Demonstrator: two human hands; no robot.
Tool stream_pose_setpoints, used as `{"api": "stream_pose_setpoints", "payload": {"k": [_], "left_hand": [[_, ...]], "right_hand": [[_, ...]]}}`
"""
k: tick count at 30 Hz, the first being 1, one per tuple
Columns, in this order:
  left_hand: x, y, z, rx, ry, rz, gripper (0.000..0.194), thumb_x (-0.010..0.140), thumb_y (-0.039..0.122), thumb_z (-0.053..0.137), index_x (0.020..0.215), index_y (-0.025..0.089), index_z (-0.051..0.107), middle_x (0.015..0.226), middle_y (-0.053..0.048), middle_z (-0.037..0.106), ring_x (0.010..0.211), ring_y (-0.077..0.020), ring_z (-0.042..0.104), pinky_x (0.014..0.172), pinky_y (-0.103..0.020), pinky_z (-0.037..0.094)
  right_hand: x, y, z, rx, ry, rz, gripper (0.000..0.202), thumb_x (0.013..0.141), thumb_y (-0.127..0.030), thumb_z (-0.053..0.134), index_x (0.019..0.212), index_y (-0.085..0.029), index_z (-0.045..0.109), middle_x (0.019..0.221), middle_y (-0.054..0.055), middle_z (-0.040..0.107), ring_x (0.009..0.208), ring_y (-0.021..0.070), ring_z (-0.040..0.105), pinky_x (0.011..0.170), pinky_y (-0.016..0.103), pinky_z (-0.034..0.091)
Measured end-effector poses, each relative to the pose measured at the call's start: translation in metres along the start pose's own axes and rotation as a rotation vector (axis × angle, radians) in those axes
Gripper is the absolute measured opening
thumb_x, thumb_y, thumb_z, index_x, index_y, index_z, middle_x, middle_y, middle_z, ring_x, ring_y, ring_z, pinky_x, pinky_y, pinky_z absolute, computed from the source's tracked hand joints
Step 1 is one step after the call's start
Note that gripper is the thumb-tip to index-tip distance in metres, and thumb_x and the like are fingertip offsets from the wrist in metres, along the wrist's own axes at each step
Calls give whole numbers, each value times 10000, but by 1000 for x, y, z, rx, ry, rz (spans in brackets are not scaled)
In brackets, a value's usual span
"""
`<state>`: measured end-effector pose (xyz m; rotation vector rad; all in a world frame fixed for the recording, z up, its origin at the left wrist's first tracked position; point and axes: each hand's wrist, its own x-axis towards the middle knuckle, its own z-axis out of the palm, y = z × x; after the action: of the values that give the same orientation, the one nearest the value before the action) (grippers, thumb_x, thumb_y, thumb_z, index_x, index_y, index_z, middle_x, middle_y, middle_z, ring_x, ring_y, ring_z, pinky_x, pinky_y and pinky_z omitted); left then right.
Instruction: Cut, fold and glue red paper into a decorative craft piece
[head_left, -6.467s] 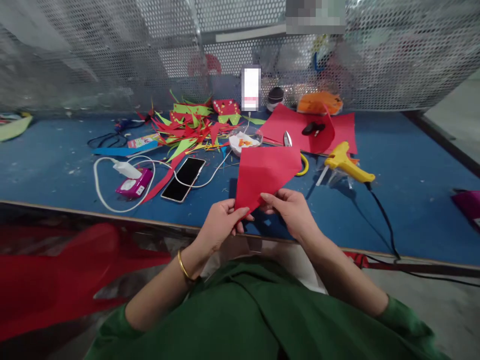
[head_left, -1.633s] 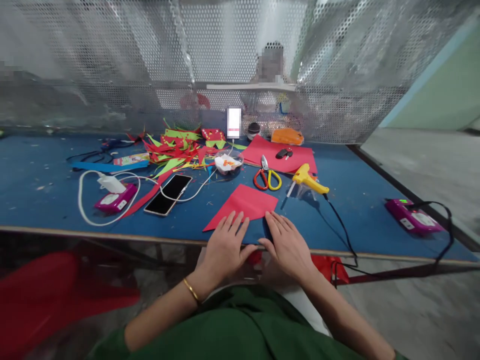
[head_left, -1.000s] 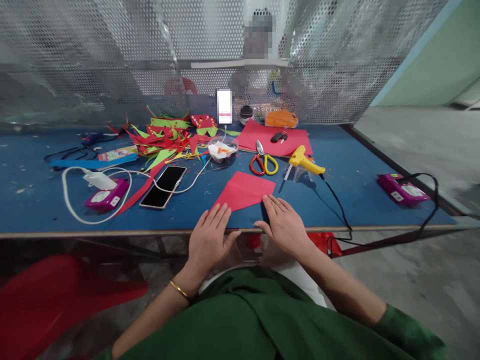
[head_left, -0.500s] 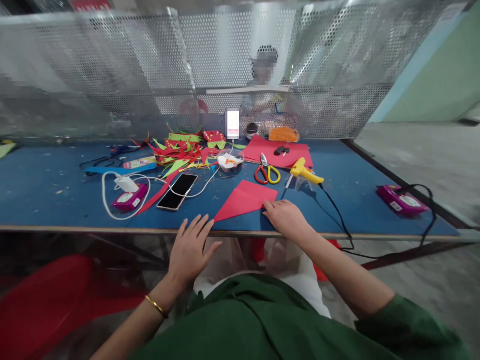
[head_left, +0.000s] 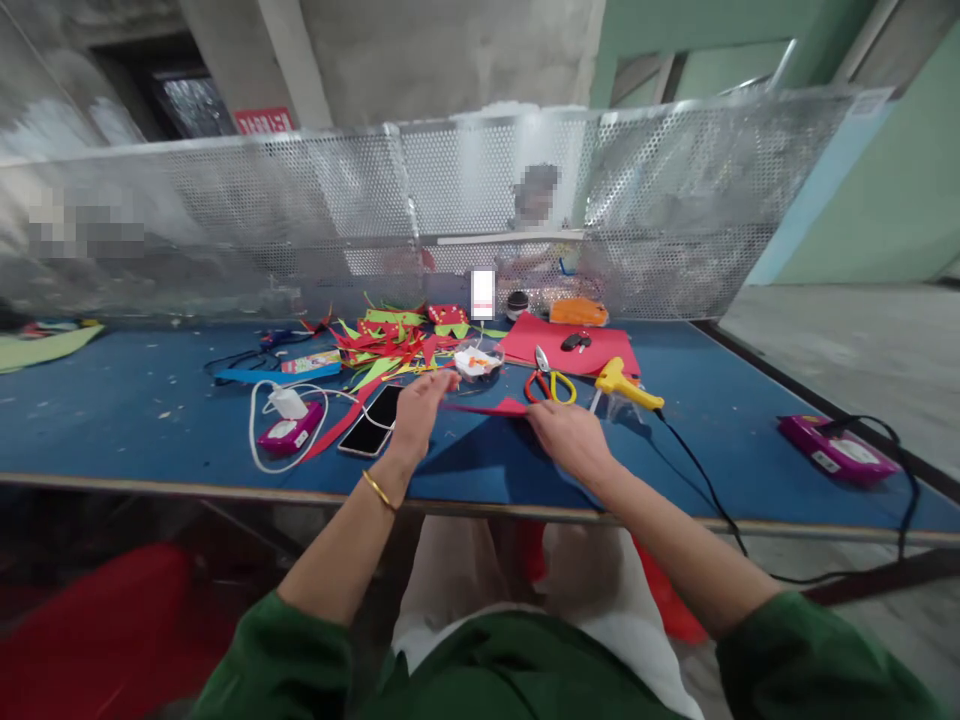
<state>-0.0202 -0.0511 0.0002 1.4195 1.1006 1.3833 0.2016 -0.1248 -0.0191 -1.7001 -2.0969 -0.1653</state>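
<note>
A red paper sheet (head_left: 487, 407) is lifted just off the blue table (head_left: 135, 430). It is seen almost edge-on, with its shadow below. My right hand (head_left: 570, 440) grips its near right corner. My left hand (head_left: 420, 410), with a gold bangle on the wrist, reaches forward, its fingers at the sheet's left tip. Whether it pinches the paper is unclear. Just beyond the sheet lie red and yellow scissors (head_left: 551, 383) and a yellow glue gun (head_left: 626, 385).
A phone (head_left: 371, 432) on a white cable and a purple pack (head_left: 283, 432) lie to the left. Behind are red and green paper scraps (head_left: 382, 345), a small bowl (head_left: 478, 362) and a red sheet (head_left: 600, 350) with a key. A perforated metal screen (head_left: 660, 200) backs the table; a person sits beyond it.
The red sheet lay flat under both hands; my left hand slid off the table edge, then reached forward. My right hand has lifted the sheet off the table. The view has tilted up.
</note>
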Motion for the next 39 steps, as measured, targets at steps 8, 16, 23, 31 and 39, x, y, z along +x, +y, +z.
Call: {"api": "stream_pose_setpoints", "payload": {"k": [8, 16, 23, 31, 39], "left_hand": [[87, 23, 42, -282, -167, -65, 591, 747, 748, 653, 763, 162, 727, 761, -113, 762, 822, -247, 743, 686, -306, 554], [73, -7, 48, -327, -265, -253, 339, 565, 412, 916, 683, 154, 731, 619, -49, 725, 545, -194, 670, 579, -314, 537], [63, -10, 60, -351, -306, -344, 266, 572, 339, 907, 674, 145, 757, 681, -72, 753, 571, -192, 676, 597, -316, 542], [64, -8, 62, -403, -191, -227, 276, 631, 391, 857, 683, 149, 736, 610, -13, 694, 512, -117, 595, 542, -244, 462], [60, -1, 60, -387, -167, -119, 274, 630, 409, 841, 652, 161, 728, 580, 3, 665, 504, -114, 565, 523, -242, 434]], "right_hand": [[70, 29, 0, 515, 248, 190, 506, 962, -538, 337, 747, -181, 624, 625, 27, 635, 598, 175, 587, 540, 259, 430], [68, 24, 38, 845, 108, 251, 458, 847, -598, 542, 736, -175, 682, 674, 38, 695, 622, 185, 616, 558, 271, 466], [59, 26, 34, 860, 136, 302, 427, 830, -583, 575, 660, -195, 631, 606, 4, 608, 591, 161, 528, 549, 264, 398], [54, 28, 34, 818, 95, 271, 409, 822, -562, 593, 619, -207, 582, 554, -22, 533, 547, 143, 457, 524, 261, 351], [53, 27, 32, 812, 112, 243, 407, 824, -574, 614, 679, -195, 653, 583, -7, 575, 570, 155, 494, 538, 263, 388]]}}
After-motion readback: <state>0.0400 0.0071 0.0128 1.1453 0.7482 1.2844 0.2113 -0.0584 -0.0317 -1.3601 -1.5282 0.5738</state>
